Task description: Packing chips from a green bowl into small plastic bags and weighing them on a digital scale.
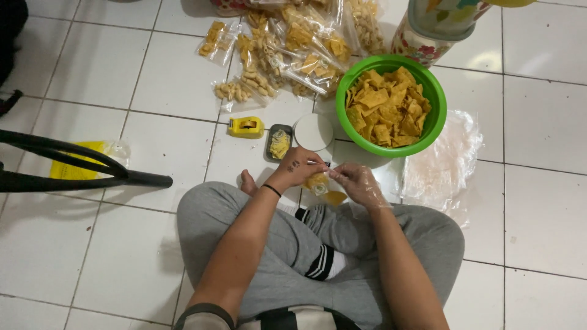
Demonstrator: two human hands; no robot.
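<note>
Floor tiles [153, 79] carry it all: green bowl [428, 91] of chips, sealed snack bags [293, 49] beyond, yellow tape dispenser [246, 127]. Over the crossed legs, left hand [295, 168] and gloved right hand [361, 183] both pinch the small chip bag [320, 185]. Looks light, crinkly, slippery, its contents brittle; best held by the neck.

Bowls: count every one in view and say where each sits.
1. The green bowl, full of yellow chips, sits on the tiled floor ahead of the right hand. Others may lie hidden outside the frame.
</note>
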